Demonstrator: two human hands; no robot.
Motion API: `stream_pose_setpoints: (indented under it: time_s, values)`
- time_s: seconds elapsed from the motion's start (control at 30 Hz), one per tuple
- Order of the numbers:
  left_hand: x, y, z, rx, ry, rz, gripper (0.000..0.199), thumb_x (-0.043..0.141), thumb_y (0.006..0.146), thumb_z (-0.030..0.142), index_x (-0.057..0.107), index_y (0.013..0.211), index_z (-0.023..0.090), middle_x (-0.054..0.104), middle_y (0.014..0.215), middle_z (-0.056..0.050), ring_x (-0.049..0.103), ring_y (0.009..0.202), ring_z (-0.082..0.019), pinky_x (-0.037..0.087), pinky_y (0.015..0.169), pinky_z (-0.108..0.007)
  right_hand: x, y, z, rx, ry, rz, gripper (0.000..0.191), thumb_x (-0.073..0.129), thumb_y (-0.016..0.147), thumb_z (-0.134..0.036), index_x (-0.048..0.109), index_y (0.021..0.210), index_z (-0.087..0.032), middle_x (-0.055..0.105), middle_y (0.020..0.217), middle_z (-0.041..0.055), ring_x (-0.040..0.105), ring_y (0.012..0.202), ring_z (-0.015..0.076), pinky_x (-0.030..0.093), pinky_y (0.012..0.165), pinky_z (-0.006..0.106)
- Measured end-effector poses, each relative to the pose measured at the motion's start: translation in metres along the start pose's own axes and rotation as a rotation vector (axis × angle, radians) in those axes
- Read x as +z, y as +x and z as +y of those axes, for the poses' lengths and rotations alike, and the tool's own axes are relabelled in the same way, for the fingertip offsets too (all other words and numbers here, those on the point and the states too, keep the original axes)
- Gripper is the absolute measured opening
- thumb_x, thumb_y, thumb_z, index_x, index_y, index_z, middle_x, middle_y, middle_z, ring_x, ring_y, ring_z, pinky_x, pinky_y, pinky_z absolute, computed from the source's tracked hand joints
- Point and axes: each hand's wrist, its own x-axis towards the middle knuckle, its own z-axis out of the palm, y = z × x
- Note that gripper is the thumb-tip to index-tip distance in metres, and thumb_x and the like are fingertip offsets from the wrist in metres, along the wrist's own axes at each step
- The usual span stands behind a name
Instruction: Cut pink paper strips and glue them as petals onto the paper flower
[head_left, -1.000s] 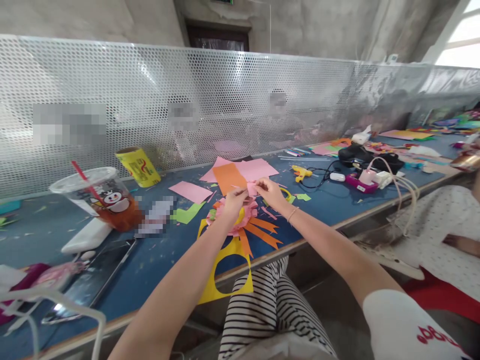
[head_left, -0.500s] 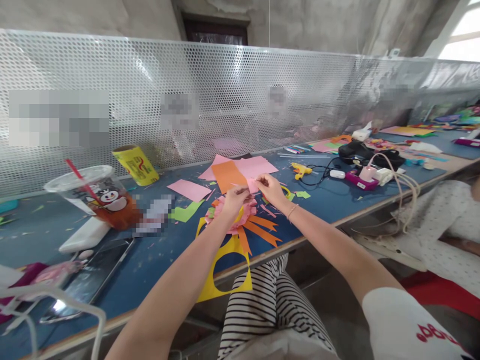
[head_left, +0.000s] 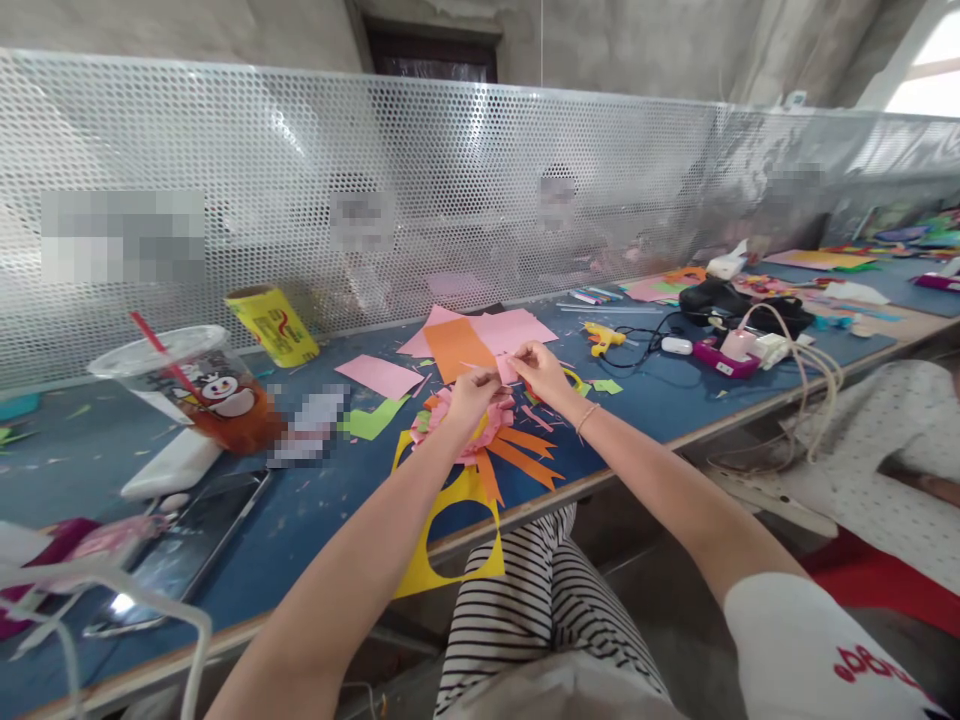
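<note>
Between my hands is a small piece of pink paper. My right hand pinches it from the right. The fingers of my left hand are closed at its left edge, though the fingertips partly hide the contact. Just below my hands lies a paper rosette with pink folded loops, a yellow middle and orange ribbon tails. Under it, a yellow sheet with a round cut-out hangs over the table edge. An orange sheet and pink sheets lie behind my hands.
A drink cup with a red straw, a yellow tube and a phone are on the left. A yellow glue gun with its cord lies right. A perforated metal screen backs the table. A person's sleeve shows at right.
My hands stay almost in the same place, with only small shifts of the fingers around the pink paper. The view has tilted very slightly.
</note>
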Motion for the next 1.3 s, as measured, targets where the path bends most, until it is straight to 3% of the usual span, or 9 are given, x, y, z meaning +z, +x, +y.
stream_pose_setpoints:
  time_s: [0.23,0.43,0.67,0.9,1.3]
  values:
    - [0.001,-0.001,0.001,0.053,0.062,-0.036,0.014,0.067,0.061,0.023,0.063,0.071,0.014,0.063,0.066,-0.003,0.059,0.058,-0.012,0.051,0.062,-0.027,-0.001,-0.001,-0.001,0.095,0.055,-0.110,0.027,0.063,0.068,-0.042,0.056,0.075,-0.017,0.053,0.069,-0.0020,0.048,0.063,0.0106,0.039,0.061,0.025]
    - [0.006,-0.004,0.004,0.069,-0.004,0.089,0.018,0.064,0.069,0.030,0.054,0.075,0.017,0.060,0.062,0.000,0.061,0.057,-0.013,0.052,0.063,-0.031,-0.002,-0.001,-0.003,0.063,0.060,-0.062,0.025,0.060,0.069,-0.040,0.054,0.072,-0.017,0.051,0.067,-0.0028,0.045,0.062,0.0103,0.038,0.061,0.024]
    - [0.007,-0.007,0.005,0.133,0.101,0.069,0.022,0.072,0.064,0.032,0.059,0.065,0.015,0.061,0.064,-0.003,0.060,0.061,-0.012,0.050,0.066,-0.027,-0.001,-0.002,-0.006,0.076,0.049,-0.060,0.025,0.060,0.069,-0.041,0.053,0.072,-0.017,0.049,0.064,-0.0037,0.043,0.060,0.0098,0.037,0.060,0.024]
    - [0.004,-0.003,0.001,0.181,0.187,0.067,0.023,0.070,0.066,0.036,0.061,0.068,0.015,0.061,0.062,-0.002,0.059,0.059,-0.012,0.048,0.061,-0.025,0.000,-0.002,0.001,0.093,0.144,-0.095,0.023,0.063,0.067,-0.038,0.053,0.074,-0.018,0.052,0.069,-0.0029,0.048,0.065,0.0112,0.040,0.064,0.025]
    - [0.006,-0.005,0.005,0.106,0.045,0.043,0.023,0.069,0.064,0.035,0.063,0.065,0.013,0.065,0.067,-0.007,0.063,0.062,-0.016,0.051,0.068,-0.032,0.000,-0.001,0.004,0.119,0.192,-0.080,0.027,0.066,0.064,-0.037,0.051,0.075,-0.018,0.050,0.067,-0.0050,0.047,0.062,0.0093,0.040,0.062,0.024]
